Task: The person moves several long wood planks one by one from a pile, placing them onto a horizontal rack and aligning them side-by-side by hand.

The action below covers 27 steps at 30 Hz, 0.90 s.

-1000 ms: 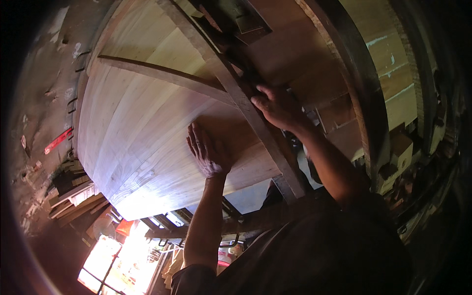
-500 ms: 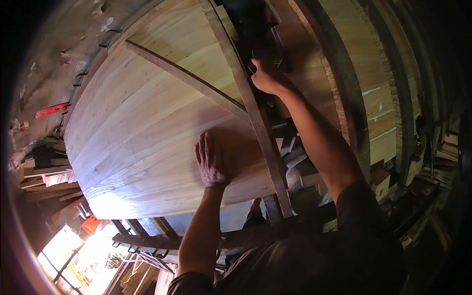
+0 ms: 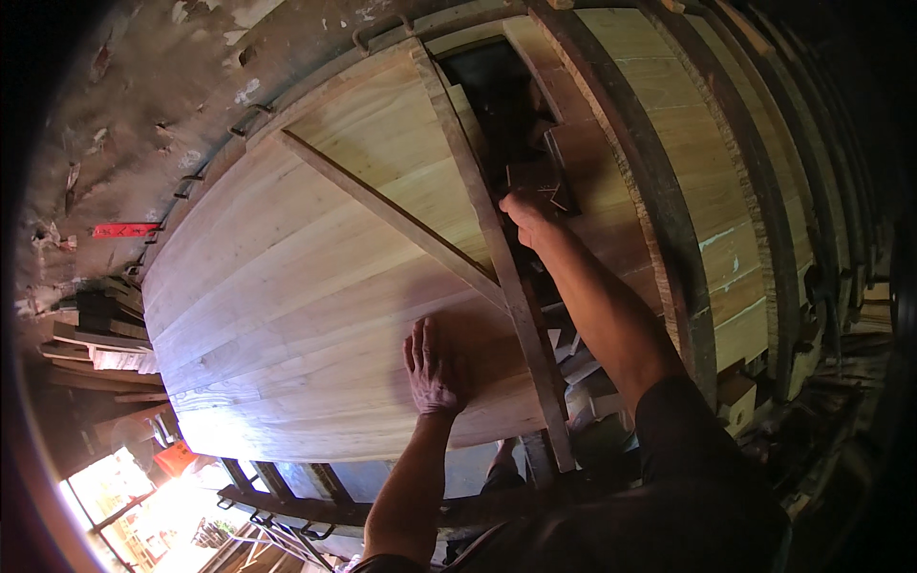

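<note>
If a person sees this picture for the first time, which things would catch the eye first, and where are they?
The large panel of pale wooden planks fills the centre and left, crossed by a long wooden bar and a diagonal brace. The left hand lies flat on the panel low in the middle, while the right hand grips near the bar higher up. At the lower left, bright daylight glows.

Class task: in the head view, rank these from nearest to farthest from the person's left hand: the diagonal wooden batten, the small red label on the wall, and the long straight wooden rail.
Measured from the left hand, flat on the planked panel:
1. Long straight wooden rail, just to its right.
2. Diagonal wooden batten, above it, running up-left.
3. Small red label, far left on the wall.
</note>
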### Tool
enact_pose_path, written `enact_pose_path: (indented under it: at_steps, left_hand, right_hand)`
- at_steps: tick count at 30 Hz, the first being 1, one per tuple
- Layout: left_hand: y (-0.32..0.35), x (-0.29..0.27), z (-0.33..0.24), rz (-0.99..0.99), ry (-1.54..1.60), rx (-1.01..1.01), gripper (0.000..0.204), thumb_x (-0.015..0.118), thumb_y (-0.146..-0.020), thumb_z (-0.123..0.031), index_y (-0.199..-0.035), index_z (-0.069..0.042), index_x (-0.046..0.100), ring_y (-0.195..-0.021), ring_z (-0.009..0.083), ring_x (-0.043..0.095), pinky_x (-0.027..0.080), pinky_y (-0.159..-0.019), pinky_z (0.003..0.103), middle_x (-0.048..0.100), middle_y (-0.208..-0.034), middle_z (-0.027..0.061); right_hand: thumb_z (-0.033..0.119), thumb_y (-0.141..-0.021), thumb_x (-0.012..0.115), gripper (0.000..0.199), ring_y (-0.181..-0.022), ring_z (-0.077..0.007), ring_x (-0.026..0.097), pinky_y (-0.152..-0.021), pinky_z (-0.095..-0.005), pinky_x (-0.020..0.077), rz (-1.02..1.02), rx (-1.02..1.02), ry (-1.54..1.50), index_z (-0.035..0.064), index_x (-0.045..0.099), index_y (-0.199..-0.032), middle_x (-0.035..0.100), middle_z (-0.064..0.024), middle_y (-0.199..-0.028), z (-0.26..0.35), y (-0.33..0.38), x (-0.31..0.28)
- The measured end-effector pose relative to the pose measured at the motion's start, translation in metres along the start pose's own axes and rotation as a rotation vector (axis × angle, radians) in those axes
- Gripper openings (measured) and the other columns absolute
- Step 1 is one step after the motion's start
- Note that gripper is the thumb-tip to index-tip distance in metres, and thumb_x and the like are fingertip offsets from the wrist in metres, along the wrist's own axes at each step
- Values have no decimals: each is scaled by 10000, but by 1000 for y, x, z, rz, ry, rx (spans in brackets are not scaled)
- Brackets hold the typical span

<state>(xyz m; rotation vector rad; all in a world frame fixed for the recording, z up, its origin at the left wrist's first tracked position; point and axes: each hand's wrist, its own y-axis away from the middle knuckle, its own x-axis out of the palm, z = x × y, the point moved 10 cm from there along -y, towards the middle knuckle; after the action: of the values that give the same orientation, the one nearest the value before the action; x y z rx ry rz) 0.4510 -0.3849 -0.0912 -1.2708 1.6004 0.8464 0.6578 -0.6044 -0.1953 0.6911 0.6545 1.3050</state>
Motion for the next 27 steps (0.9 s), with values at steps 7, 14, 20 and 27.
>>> enact_pose_path:
  at_steps: [7, 14, 20, 27]
  left_hand:
    - [3, 5, 5, 1, -19, -6, 533, 558, -927, -260, -1398, -27, 473, -1472, 428, 237, 181, -1179, 591, 280, -1588, 205]
    - [-2, 2, -1, -2, -15, 9, 604, 576, -897, -284, -1436, -44, 448, -1456, 442, 276, 206, -1164, 596, 298, -1580, 216]
    - [1, 9, 9, 21, -19, -11, 595, 581, -899, -297, -1420, -40, 455, -1438, 443, 299, 220, -1150, 609, 320, -1562, 219]
    - [-9, 7, 1, 28, -19, 17, 581, 604, -884, -307, -1374, -22, 478, -1421, 453, 307, 236, -1132, 622, 318, -1544, 241]
  right_hand:
    - [444, -914, 653, 576, -1163, -246, 559, -1007, -379, 423, -126, -528, -116, -25, 600, -1244, 632, -161, -1248, 81, 4, -15]
    - [590, -999, 445, 745, -1422, -273, 382, -1165, -357, 300, -114, -839, -248, 11, 445, -1466, 438, -127, -1534, 162, -83, -41]
    - [540, -972, 514, 668, -1364, -288, 448, -1130, -360, 345, -262, -918, 181, 16, 527, -1386, 525, -141, -1445, 178, -102, 13]
    - [544, -964, 520, 628, -1337, -305, 468, -1128, -407, 360, -297, -902, 153, 46, 588, -1340, 533, -161, -1435, 186, -136, 0]
